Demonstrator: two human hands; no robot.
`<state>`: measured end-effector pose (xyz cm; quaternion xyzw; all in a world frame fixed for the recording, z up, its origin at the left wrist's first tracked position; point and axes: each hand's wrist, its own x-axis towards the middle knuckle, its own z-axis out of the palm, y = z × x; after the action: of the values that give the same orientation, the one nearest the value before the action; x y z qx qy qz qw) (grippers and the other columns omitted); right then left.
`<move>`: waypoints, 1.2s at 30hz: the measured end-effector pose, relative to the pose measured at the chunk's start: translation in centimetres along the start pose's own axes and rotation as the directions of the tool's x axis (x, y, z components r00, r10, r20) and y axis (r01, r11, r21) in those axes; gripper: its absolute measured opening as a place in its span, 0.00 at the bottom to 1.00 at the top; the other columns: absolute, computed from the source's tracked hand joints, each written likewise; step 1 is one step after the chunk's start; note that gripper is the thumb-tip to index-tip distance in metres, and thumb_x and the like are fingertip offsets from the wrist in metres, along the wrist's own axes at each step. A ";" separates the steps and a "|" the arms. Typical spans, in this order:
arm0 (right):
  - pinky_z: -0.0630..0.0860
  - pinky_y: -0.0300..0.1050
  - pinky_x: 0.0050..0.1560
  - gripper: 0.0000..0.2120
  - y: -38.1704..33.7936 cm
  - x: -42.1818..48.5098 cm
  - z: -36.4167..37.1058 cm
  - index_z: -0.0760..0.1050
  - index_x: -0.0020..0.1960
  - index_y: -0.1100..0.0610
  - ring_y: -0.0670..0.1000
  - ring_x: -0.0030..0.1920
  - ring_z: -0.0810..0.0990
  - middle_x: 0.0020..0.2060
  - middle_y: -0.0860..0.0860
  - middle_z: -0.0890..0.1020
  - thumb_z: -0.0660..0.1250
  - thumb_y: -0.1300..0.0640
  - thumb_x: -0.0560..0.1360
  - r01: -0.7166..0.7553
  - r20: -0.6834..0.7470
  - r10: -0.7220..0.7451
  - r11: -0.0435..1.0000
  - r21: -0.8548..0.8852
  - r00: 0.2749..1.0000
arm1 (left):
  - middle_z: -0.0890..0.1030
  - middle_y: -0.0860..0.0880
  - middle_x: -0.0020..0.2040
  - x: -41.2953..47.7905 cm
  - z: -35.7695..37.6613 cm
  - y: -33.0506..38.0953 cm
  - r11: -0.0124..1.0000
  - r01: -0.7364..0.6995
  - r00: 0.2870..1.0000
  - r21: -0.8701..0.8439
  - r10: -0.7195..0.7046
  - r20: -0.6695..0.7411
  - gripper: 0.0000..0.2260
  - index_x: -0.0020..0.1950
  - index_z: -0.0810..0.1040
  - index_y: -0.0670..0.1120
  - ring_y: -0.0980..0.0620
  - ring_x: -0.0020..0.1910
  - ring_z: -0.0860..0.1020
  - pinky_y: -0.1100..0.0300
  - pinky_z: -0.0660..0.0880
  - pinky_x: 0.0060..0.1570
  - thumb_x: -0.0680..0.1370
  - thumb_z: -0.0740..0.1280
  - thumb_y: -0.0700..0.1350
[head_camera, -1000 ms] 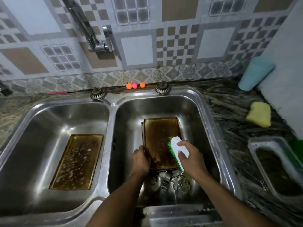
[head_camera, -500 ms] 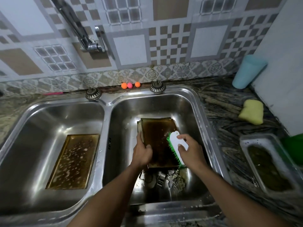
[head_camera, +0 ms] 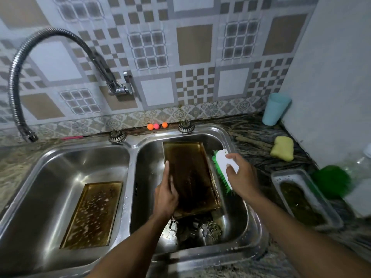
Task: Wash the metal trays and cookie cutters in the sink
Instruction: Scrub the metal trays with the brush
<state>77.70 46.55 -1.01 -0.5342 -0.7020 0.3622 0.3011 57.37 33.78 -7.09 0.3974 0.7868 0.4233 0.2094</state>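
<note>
Cookie cutters (head_camera: 206, 230) lie heaped at the near end of the right basin of the double sink (head_camera: 131, 163). Just beyond them, the left hand (head_camera: 166, 195) clasps the left rim of a dark metal tray (head_camera: 190, 177), which is tilted with its far end raised. The right hand (head_camera: 241, 175) is wrapped round a green-bristled scrub brush (head_camera: 222, 165), held just beside the tray's right rim. A soapy tray (head_camera: 92, 215) lies flat in the left basin. Farther right on the counter sit a yellow sponge (head_camera: 282, 148) and a blue cup (head_camera: 276, 109).
</note>
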 end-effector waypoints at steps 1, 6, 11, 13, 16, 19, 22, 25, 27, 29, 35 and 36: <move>0.70 0.41 0.54 0.12 -0.2 0.1 -0.8 0.77 0.60 0.48 0.54 0.62 0.78 0.63 0.50 0.81 0.65 0.59 0.78 0.010 -0.019 -0.010 1.000 -0.014 1.000 | 0.82 0.48 0.40 -0.2 -0.3 0.7 0.999 -0.020 1.000 -0.025 0.020 -0.015 0.26 0.80 0.50 0.67 0.58 0.28 0.77 0.66 0.75 0.27 0.86 0.54 0.49; 0.76 0.50 0.54 0.14 0.1 0.4 -5.4 0.77 0.62 0.52 0.59 0.59 0.79 0.61 0.54 0.82 0.65 0.59 0.77 0.025 -0.126 -0.038 0.994 -0.105 0.991 | 0.79 0.56 0.55 -0.9 -0.7 3.4 0.991 -0.075 0.997 -0.114 0.074 -0.014 0.25 0.81 0.52 0.63 0.61 0.43 0.80 0.59 0.80 0.51 0.86 0.55 0.48; 0.77 0.50 0.48 0.13 3.3 -0.8 -10.3 0.80 0.59 0.54 0.63 0.51 0.81 0.55 0.58 0.84 0.67 0.59 0.76 -0.054 -0.294 -0.006 0.980 -0.194 0.956 | 0.61 0.63 0.71 -1.8 0.6 5.4 0.977 -0.087 0.995 -0.196 0.094 0.028 0.25 0.82 0.52 0.58 0.63 0.68 0.63 0.58 0.62 0.72 0.86 0.54 0.44; 0.78 0.51 0.49 0.12 4.9 -1.6 -11.9 0.80 0.58 0.53 0.63 0.51 0.81 0.54 0.58 0.84 0.68 0.58 0.75 -0.093 -0.333 0.015 0.971 -0.221 0.943 | 0.62 0.60 0.75 -2.1 1.2 5.3 0.977 -0.084 0.996 -0.194 0.090 0.026 0.25 0.82 0.52 0.59 0.59 0.73 0.63 0.52 0.63 0.75 0.86 0.55 0.46; 0.77 0.50 0.44 0.10 6.9 -2.9 -13.2 0.79 0.57 0.52 0.62 0.48 0.80 0.50 0.58 0.84 0.68 0.57 0.75 -0.131 -0.352 0.037 0.960 -0.248 0.935 | 0.64 0.52 0.79 -2.5 1.9 5.0 0.980 -0.066 0.998 -0.187 0.066 -0.006 0.24 0.82 0.53 0.60 0.52 0.76 0.64 0.45 0.63 0.76 0.86 0.55 0.47; 0.76 0.50 0.43 0.10 8.3 -4.0 -13.3 0.79 0.57 0.53 0.63 0.49 0.81 0.51 0.59 0.84 0.69 0.57 0.76 -0.164 -0.337 0.065 0.948 -0.274 0.939 | 0.64 0.51 0.79 -2.8 2.0 4.8 0.979 -0.043 0.999 -0.201 0.044 0.000 0.24 0.81 0.54 0.61 0.50 0.77 0.64 0.41 0.64 0.76 0.86 0.55 0.47; 0.76 0.51 0.47 0.12 9.3 -4.6 -12.5 0.80 0.59 0.54 0.65 0.52 0.81 0.54 0.60 0.84 0.69 0.59 0.76 -0.195 -0.329 0.099 0.943 -0.271 0.939 | 0.64 0.51 0.79 -3.1 1.7 4.7 0.979 -0.029 0.999 -0.204 0.032 0.013 0.24 0.82 0.54 0.60 0.54 0.75 0.63 0.41 0.64 0.75 0.86 0.54 0.47; 0.77 0.53 0.49 0.13 9.6 -4.8 -12.0 0.81 0.59 0.55 0.65 0.53 0.81 0.55 0.60 0.84 0.70 0.60 0.75 -0.190 -0.305 0.101 0.942 -0.276 0.947 | 0.64 0.53 0.79 -3.4 1.3 4.5 0.982 -0.025 1.000 -0.190 0.027 0.010 0.24 0.82 0.54 0.59 0.57 0.72 0.62 0.44 0.63 0.76 0.86 0.55 0.47; 0.78 0.53 0.50 0.13 9.6 -4.7 -11.9 0.81 0.59 0.55 0.65 0.54 0.81 0.56 0.60 0.83 0.70 0.60 0.76 -0.187 -0.303 0.101 0.945 -0.268 0.948 | 0.64 0.58 0.76 -3.5 1.0 4.3 0.983 -0.023 1.000 -0.180 0.023 0.001 0.24 0.82 0.54 0.59 0.57 0.73 0.62 0.46 0.62 0.76 0.86 0.55 0.47; 0.78 0.53 0.51 0.12 9.1 -4.4 -12.1 0.81 0.59 0.55 0.64 0.54 0.80 0.56 0.60 0.83 0.69 0.59 0.76 -0.192 -0.326 0.107 0.951 -0.241 0.939 | 0.62 0.62 0.73 -3.6 0.5 4.4 0.984 -0.025 1.000 -0.174 0.025 -0.002 0.24 0.82 0.53 0.60 0.57 0.73 0.61 0.50 0.59 0.75 0.86 0.55 0.48; 0.75 0.48 0.49 0.11 4.2 -2.1 -11.2 0.80 0.58 0.55 0.62 0.52 0.80 0.54 0.59 0.84 0.68 0.57 0.77 -0.098 -0.385 0.026 0.981 -0.168 0.923 | 0.61 0.60 0.75 -3.8 -1.4 5.2 0.971 -0.024 1.000 -0.236 0.024 0.000 0.24 0.82 0.52 0.59 0.60 0.71 0.59 0.56 0.58 0.70 0.86 0.54 0.47; 0.73 0.46 0.47 0.10 2.9 -1.7 -10.3 0.80 0.58 0.55 0.62 0.52 0.80 0.54 0.59 0.84 0.68 0.58 0.77 -0.079 -0.370 0.017 0.985 -0.151 0.929 | 0.61 0.59 0.77 -3.9 -1.9 5.3 0.971 -0.023 1.000 -0.240 0.025 0.003 0.24 0.82 0.52 0.59 0.61 0.72 0.58 0.57 0.57 0.70 0.86 0.54 0.47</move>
<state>87.96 47.32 2.24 -0.6325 -0.6472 0.2042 0.3733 60.85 31.47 -1.65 0.3799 0.7244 0.5167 0.2529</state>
